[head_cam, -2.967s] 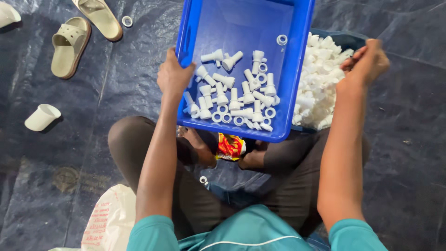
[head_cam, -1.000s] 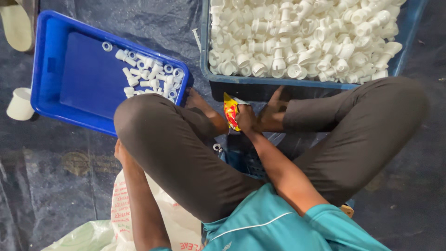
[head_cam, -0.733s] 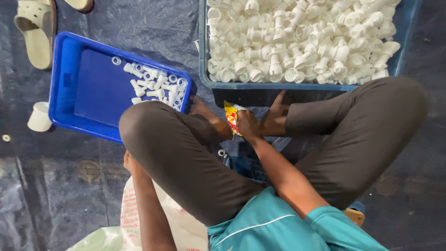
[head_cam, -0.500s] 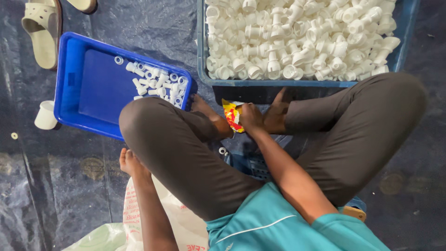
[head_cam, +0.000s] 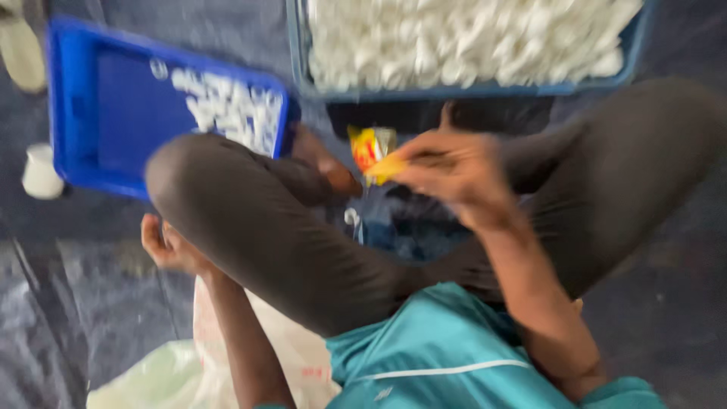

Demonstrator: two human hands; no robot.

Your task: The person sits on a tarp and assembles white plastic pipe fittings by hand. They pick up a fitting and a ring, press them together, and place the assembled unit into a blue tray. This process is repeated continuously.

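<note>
I sit cross-legged on a dark tarp, and the view is blurred. My right hand (head_cam: 454,178) is raised over my lap, its fingertips pinched on a small yellow and red packet (head_cam: 373,151). My left hand (head_cam: 170,246) rests low on the floor beside my left knee, fingers loosely apart, with nothing seen in it. A blue tray (head_cam: 83,113) lies just beyond that knee, with several small white plastic fittings (head_cam: 227,110) heaped at its near right corner.
A large blue bin (head_cam: 454,91) full of white fittings (head_cam: 469,38) stands in front of my legs. A white cap-like piece (head_cam: 38,170) lies left of the tray, and a pale sandal (head_cam: 19,53) lies at the far left. A white plastic bag (head_cam: 250,356) sits by my left arm.
My right hand has lifted from between my feet with the packet in its fingertips. My left hand stays by the knee. The view has swung and blurred.
</note>
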